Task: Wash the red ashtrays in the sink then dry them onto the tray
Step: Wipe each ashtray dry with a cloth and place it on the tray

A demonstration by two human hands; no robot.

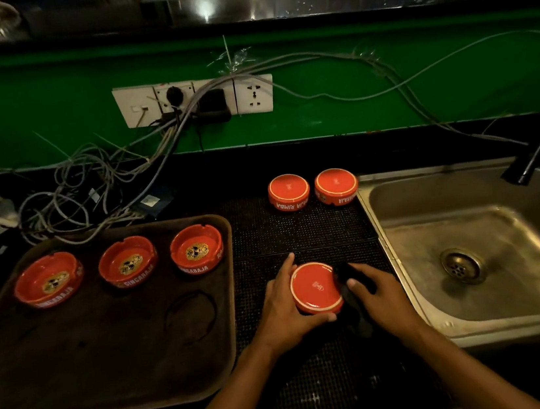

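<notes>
— Ashtray (314, 288) upside down in my left hand (284, 309), fingers curled round its wall, over the mat on the surface beside the sink (401, 245).

— And your right hand (378, 293)?

— It pinches a dark cloth (353, 299) against the ashtray's side.

— How will it handle?

— Stiff, glazed, likely heavy for its size, slick if wet, and it would chip if dropped. I judge the rim wall the safest hold.

— Where next?

— The tray (113, 379), where three ashtrays (128, 261) sit upright; two more (313, 188) wait upturned behind.
</notes>
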